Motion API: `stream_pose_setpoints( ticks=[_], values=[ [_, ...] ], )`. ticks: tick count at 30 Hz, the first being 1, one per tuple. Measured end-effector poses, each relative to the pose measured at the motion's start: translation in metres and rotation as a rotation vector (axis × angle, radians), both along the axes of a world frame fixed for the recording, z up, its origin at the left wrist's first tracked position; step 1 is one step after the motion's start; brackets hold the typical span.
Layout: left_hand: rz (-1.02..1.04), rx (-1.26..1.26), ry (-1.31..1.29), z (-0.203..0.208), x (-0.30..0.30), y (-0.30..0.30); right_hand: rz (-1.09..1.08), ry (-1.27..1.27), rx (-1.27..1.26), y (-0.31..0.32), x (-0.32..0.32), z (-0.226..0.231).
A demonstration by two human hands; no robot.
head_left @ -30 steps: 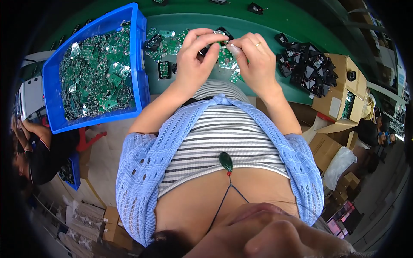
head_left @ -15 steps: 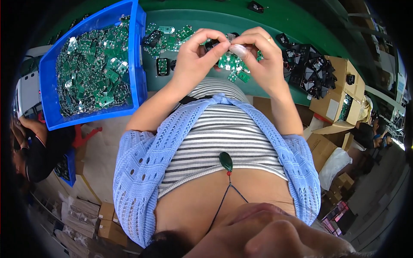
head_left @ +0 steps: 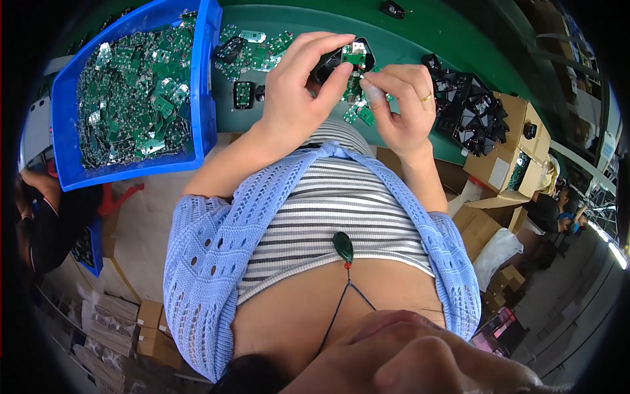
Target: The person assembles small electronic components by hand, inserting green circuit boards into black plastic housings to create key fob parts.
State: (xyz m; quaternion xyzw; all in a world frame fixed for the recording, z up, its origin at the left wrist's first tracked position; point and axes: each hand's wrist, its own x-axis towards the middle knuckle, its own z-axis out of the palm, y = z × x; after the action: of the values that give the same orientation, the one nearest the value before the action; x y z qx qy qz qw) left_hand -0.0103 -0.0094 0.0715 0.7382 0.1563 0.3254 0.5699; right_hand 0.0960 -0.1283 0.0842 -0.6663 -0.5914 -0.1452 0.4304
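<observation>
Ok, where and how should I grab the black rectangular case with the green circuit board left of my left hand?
Probably its near and far short ends, from above: the black rectangular case lies flat, open side up, and a small black part sits close by its right.

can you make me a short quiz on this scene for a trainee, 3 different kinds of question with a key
1. Which hand has its thumb and fingers around the black casing?
2. True or false: the blue bin stands on the right side of the picture.
3. Fill in the blank: the bin is heaped with mostly green ____ ____.

Key:
1. The left hand.
2. False; it stands on the left side.
3. circuit boards.
</observation>
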Motion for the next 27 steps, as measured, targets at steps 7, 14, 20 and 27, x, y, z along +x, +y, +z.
stream_pose_setpoints(
  ticks=[7, 14, 20, 27],
  values=[
    [0.059, 0.174, -0.056, 0.001, 0.001, 0.001, 0.003, -0.069, -0.019, 0.003, 0.001, 0.001],
    [0.049, 0.229, -0.026, 0.003, -0.001, 0.0, 0.047, -0.143, -0.145, 0.002, 0.002, 0.011],
    [0.061, 0.248, -0.052, 0.0, 0.002, 0.002, 0.123, -0.068, -0.198, 0.003, 0.008, 0.019],
    [0.084, 0.245, -0.096, 0.003, 0.004, 0.001, 0.067, -0.062, -0.114, 0.002, 0.006, 0.022]
  ],
)
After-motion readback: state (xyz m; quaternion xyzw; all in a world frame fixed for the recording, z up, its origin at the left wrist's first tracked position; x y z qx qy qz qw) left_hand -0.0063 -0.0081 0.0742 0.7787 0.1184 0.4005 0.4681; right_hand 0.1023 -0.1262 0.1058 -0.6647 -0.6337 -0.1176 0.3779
